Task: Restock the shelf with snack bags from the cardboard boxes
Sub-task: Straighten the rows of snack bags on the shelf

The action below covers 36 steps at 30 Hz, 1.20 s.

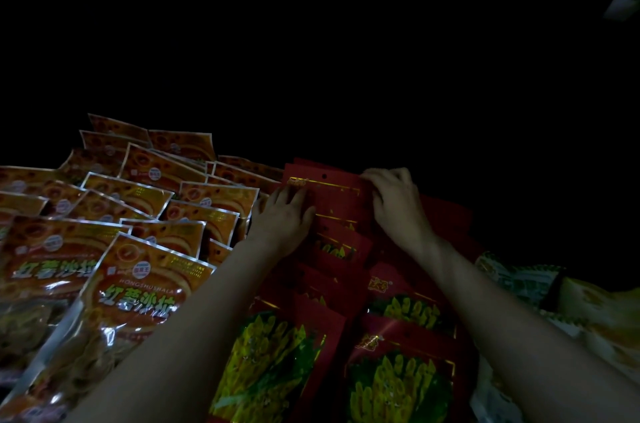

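Dim scene. Left hand [284, 214] flat, fingers straight, pressing the left edge of the rearmost red snack bag [332, 195]; right hand [394, 200] at three o'clock of it, fingers curled over its right edge. Orange snack bags [138, 284] stacked toward nine o'clock.

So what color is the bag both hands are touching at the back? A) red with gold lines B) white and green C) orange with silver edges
A: the left hand and right hand rest on the far red bag with gold lines; the orange bags lie off to the left.
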{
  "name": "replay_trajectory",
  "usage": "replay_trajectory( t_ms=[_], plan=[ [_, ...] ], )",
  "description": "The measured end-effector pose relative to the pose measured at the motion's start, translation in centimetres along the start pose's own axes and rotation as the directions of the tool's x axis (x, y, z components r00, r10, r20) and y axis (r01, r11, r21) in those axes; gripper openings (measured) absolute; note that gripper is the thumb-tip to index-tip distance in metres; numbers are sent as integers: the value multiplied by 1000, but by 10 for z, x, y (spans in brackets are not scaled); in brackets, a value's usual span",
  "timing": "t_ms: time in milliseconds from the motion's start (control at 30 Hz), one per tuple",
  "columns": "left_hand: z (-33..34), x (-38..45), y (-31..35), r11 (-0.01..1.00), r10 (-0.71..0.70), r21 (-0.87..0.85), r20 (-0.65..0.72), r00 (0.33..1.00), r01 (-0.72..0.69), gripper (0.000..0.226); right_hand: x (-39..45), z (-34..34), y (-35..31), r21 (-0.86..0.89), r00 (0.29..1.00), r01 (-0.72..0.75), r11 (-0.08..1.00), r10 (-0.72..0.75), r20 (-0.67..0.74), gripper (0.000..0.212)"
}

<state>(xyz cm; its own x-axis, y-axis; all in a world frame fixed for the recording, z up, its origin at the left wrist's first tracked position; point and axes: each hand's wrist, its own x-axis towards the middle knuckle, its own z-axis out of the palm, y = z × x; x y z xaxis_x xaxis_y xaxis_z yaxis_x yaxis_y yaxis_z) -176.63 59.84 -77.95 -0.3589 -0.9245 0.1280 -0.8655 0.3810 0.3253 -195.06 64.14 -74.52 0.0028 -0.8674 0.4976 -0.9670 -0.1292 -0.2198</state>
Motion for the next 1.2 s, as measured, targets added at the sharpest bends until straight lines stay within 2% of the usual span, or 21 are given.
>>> replay_trajectory(
  t_ms=[100, 167, 300, 400, 467, 533, 633, 733, 833, 967, 1100, 1200],
  plan=[
    [1, 1, -2, 998, -66, -19, 29, 997, 67, 55, -3, 3, -3, -83, 993, -3, 997, 12, 114, 49],
    [1, 0, -3, 994, -97, -41, 39, 995, 99, 55, -2, 3, -6, -91, 990, -22, 996, 35, 137, 50],
    [-3, 1, 1, 982, -153, -102, 55, 987, 158, 56, 1, 3, -8, 61, 988, -38, 997, 28, 152, 45],
    [-3, 4, 0, 965, -212, -146, 53, 976, 217, 57, 0, 4, -7, 159, 996, -56, 986, 43, 84, 42],
    [0, 8, -2, 952, -236, -188, 43, 971, 240, 57, 0, 4, -7, 233, 994, -104, 967, 109, -6, 39],
    [1, 10, -4, 934, -258, -255, 4, 966, 251, 54, 0, 5, -7, 273, 984, -162, 948, 177, -31, 36],
    [1, 13, -6, 915, -240, -364, -151, 959, 172, 45, -3, 12, -8, 214, 982, -178, 960, 188, -25, 36],
    [-3, 13, -3, 869, -189, -494, -297, 936, 19, 39, -3, 12, -10, 138, 982, -126, 982, 143, -120, 39],
    [-7, 16, -5, 763, -253, -646, -294, 922, 4, 33, 1, 8, -11, 6, 996, -67, 998, 67, -53, 33],
    [-9, 20, -10, 734, -251, -679, -302, 920, -23, 22, 4, 7, -9, -37, 987, -139, 990, 141, 81, 31],
    [-18, 19, -5, 663, -267, -746, -315, 911, -63, 18, 6, 0, -7, 10, 984, -171, 985, 171, 47, 23],
    [-31, 18, 5, 653, -248, -740, -410, 878, -161, 18, 8, -9, -11, 87, 993, -68, 994, 76, -91, 18]
  ],
)
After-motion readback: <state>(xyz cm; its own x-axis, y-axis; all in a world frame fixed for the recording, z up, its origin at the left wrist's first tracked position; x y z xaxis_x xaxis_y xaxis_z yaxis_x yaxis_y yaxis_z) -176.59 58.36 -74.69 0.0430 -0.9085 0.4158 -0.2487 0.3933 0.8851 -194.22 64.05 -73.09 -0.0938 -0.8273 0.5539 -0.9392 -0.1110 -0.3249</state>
